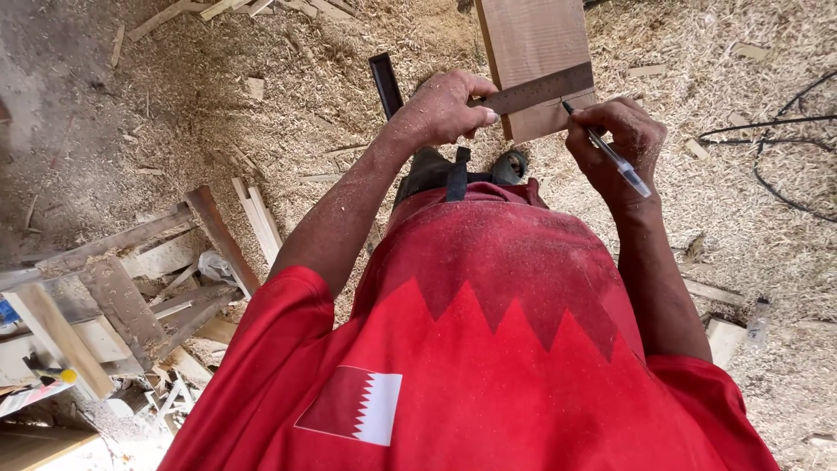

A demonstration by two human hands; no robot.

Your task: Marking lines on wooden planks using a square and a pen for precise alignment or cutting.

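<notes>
1. Your left hand (440, 109) is closed around a try square, fingers curled over the grey metal ruled blade (536, 89) where it meets the dark stock (385, 83), pressing it flat across the reddish-brown wooden board (532, 52).
2. Your right hand (615, 144) is pinched shut on a clear-barrelled ballpoint pen (610, 153), its tip touching the board just below the blade's lower edge, near the board's right side.
3. The step in hand looks like ruling a line across the board's near end, along the blade.
4. The next move calls for keeping the stock tight against the board's left edge and drawing the pen steadily along the blade, so that the square does not shift.
5. The board lies on a floor (305, 96) thick with pale sawdust and shavings.
6. Offcuts and rough planks (131, 288) are piled at your left; black cables (776, 153) trail over the shavings at your right.
</notes>
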